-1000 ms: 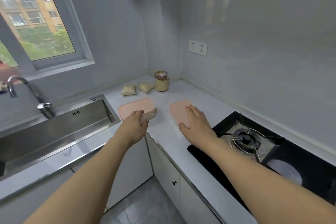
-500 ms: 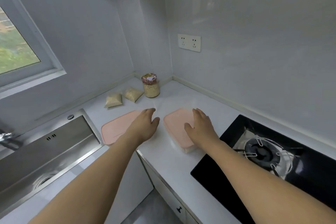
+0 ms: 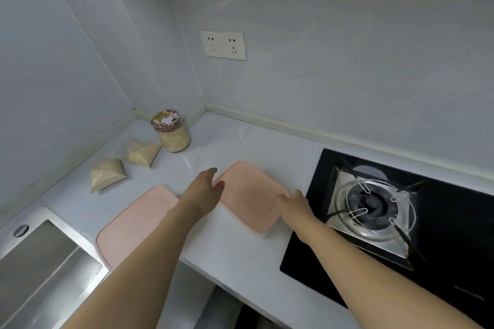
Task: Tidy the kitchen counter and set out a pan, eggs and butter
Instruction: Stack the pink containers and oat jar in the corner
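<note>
Two flat containers with pink lids lie on the white counter (image 3: 240,262). The left pink container (image 3: 133,227) sits near the sink, partly hidden by my left forearm. The right pink container (image 3: 248,195) lies beside the stove. My left hand (image 3: 203,189) touches that container's left edge with its fingers fairly straight. My right hand (image 3: 295,201) lies against its right edge, thumb on the lid. No pan, eggs or butter are in view.
A grain-filled jar (image 3: 173,133) stands in the back corner, with two small grain bags (image 3: 141,152) (image 3: 107,173) to its left. A steel sink (image 3: 40,262) is at lower left, a black gas stove (image 3: 374,208) at right, and a wall socket (image 3: 223,44) above.
My left hand left the left container and moved to the right container's left edge. My right hand slid from the lid's top to its right edge. My view moved closer and rightward.
</note>
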Available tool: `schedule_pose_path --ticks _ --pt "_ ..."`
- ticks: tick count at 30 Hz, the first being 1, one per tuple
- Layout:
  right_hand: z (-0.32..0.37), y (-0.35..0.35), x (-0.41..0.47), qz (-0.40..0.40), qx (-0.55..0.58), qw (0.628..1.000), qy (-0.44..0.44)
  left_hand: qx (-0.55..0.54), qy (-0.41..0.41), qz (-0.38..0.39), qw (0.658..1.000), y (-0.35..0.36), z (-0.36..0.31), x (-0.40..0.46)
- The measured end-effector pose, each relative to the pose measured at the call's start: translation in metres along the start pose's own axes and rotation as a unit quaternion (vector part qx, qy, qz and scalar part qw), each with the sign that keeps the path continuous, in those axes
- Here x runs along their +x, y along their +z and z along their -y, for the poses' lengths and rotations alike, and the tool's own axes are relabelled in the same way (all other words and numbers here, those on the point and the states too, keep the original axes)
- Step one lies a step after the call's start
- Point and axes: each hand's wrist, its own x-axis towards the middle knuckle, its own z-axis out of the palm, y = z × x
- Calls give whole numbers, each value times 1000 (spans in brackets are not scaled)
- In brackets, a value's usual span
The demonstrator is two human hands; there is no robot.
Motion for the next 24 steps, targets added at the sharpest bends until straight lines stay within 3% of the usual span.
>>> schedule_pose_path --ticks 5,11,16,24 --pt "10 27 16 -39 92 991 91 17 12 49 999 0 17 46" --pt "18 48 33 -143 194 955 175 -6 5 103 995 15 28 84" --pt "6 68 57 -148 270 923 229 -53 -25 147 987 36 31 117" --pt "5 91 72 -231 265 889 293 -91 -32 182 979 57 35 155"
